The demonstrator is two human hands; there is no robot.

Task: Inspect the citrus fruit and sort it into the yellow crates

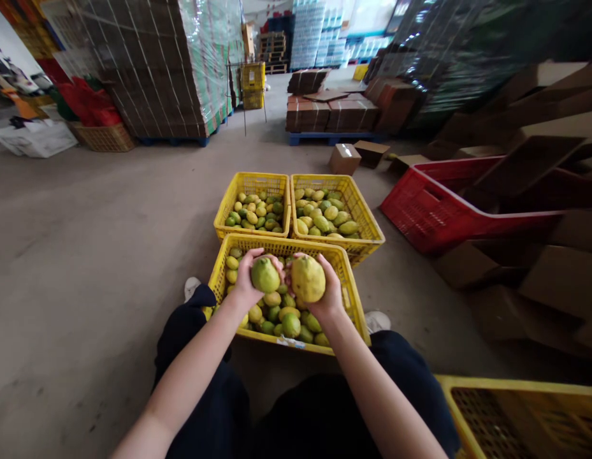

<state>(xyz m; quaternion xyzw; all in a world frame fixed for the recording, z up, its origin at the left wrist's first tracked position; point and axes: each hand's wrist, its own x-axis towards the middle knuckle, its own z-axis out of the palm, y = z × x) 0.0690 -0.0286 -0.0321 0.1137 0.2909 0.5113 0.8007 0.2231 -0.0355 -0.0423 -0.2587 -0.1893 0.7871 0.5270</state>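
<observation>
green fruit (266,275), one: in left hand (248,278), fingers wrapped round its sides. yellow fruit (308,279), one, larger: in right hand (330,290), fingers curled about it. both above near crate (355,293). likely firm, lightish, bruisable; best cupped at the widest part. hidden: undersides, some fingertips, lower layers of crated fruit (290,325). near-right crate (515,384): cut off.

The green fruit (266,275) hides part of the left hand (248,280), and the yellow fruit (308,279) hides part of the right hand (331,290). The hands also cover some of the fruit pile (290,325) in the front crate (359,306). The label (290,343) on it is too blurry to read. The bottom right corner cuts off another yellow crate (515,385).
</observation>
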